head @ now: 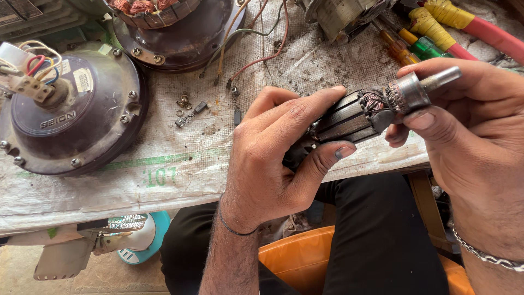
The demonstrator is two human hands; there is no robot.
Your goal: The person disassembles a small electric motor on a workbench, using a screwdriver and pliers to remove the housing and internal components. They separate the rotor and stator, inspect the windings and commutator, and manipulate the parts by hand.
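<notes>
Left hand [273, 158] and right hand [464, 125] both clamped on ribbed steel armature [360, 114], copper windings.

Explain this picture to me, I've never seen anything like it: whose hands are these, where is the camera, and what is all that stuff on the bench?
There is one picture, from a camera worn on the person's head, looking down at their own two bare hands above a workbench.

Both hands hold a motor armature: a dark slotted metal core with copper windings and a steel shaft. The left hand wraps around the core; the right hand pinches the shaft end.

The bench is covered with a worn woven sheet. On it lie a round dark motor housing with coloured wires, a second motor with copper windings, a few small loose parts, and screwdrivers with coloured handles at the top right.
</notes>
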